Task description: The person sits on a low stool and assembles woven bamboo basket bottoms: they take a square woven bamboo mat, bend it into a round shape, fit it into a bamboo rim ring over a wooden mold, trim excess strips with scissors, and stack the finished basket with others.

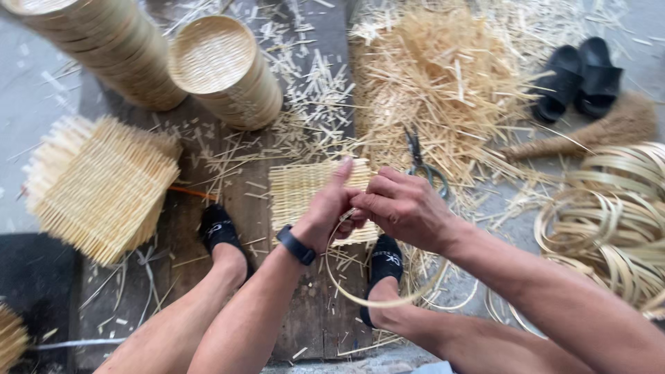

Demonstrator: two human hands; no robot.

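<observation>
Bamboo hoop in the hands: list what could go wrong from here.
1. The bamboo hoop is bent in a tight loop between the left hand and right hand; it might spring open or splinter.
2. The scissors lie half buried in offcuts near the feet, easy to miss.
3. The woven mat underneath could shift.

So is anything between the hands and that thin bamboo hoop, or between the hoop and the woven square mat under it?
Nothing visible. The left hand and right hand both grip the bamboo hoop at its top. It hangs just over the woven mat on the plank, with only loose offcuts around. The scissors lie beyond, off to the side.
</observation>
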